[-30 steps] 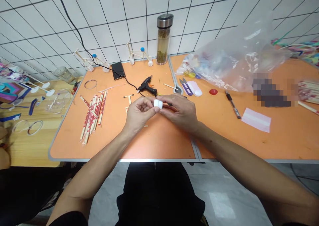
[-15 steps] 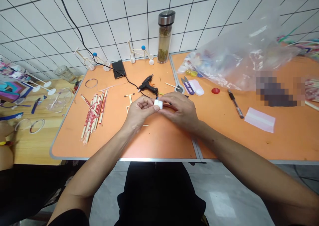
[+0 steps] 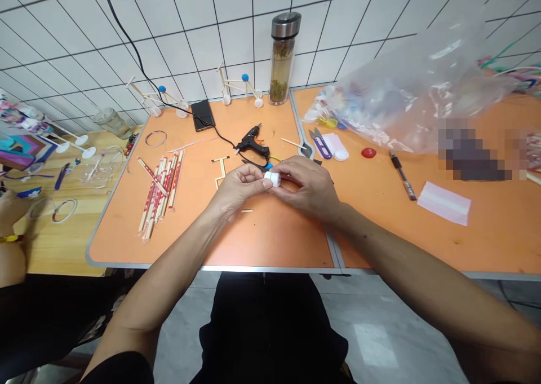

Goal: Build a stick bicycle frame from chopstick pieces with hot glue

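Note:
Over the orange table [image 3: 270, 243], two white bottle caps [image 3: 274, 179] sit end to end as one small cylinder. My left hand [image 3: 240, 188] pinches them from the left between thumb and fingers. From the other side, the fingers of my right hand [image 3: 308, 184] close on the same caps. Just behind my hands lies a black glue gun [image 3: 252, 142] with its cord. A small frame of glued sticks [image 3: 220, 170] is partly hidden by my left hand, and a short stick piece [image 3: 247, 211] lies below it.
Wrapped chopsticks [image 3: 160, 195] lie left. Two stick bicycles [image 3: 240, 85], a phone [image 3: 203, 116] and a tea bottle [image 3: 282, 62] stand at the back. Purple snips [image 3: 321, 144], a pen [image 3: 402, 175] and a plastic bag [image 3: 393, 102] lie right. Another person's hand [image 3: 12, 209] is far left.
The caps have turned slightly between my fingers, and both hands stay on them. At the far left, another person's hand has come further into view. The view has shifted a little.

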`<state>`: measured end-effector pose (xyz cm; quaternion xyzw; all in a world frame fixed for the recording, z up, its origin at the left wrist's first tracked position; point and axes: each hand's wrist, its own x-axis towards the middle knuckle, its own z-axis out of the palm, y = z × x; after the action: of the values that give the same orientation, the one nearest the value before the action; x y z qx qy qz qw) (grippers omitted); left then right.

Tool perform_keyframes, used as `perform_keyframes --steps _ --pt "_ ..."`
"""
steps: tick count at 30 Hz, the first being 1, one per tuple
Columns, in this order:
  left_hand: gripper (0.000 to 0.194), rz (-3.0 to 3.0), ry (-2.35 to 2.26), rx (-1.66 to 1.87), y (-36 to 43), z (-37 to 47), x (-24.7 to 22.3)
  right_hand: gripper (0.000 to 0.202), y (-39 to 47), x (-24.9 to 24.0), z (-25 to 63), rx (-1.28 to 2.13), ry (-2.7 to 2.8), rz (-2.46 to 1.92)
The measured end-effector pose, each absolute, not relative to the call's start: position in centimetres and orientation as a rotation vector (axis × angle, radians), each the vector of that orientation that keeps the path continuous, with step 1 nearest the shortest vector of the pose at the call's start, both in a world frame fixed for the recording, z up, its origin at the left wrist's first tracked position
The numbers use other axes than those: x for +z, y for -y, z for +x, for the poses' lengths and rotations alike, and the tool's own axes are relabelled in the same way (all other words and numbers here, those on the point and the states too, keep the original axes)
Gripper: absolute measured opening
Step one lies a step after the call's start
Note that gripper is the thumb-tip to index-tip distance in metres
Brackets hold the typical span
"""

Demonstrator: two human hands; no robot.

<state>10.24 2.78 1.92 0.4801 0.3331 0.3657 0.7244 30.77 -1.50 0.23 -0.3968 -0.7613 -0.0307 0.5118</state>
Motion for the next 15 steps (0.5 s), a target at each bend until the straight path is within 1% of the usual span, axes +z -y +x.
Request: perform_keyframes --steps 7,11,15 --pt "0.055 1.037 -0.775 0.834 -2.83 10.32 1.85 0.015 1.36 -0.49 30.81 -0.007 1.851 -0.98" --pt "0.053 0.93 -0.762 0.809 -2.84 10.26 2.12 0.024 1.31 -0.81 30.69 -0.009 1.846 -0.972" --pt "0.048 0.797 -0.722 0.743 -2.98 10.04 2.52 0.028 1.58 -0.41 30.43 0.033 1.82 -0.97"
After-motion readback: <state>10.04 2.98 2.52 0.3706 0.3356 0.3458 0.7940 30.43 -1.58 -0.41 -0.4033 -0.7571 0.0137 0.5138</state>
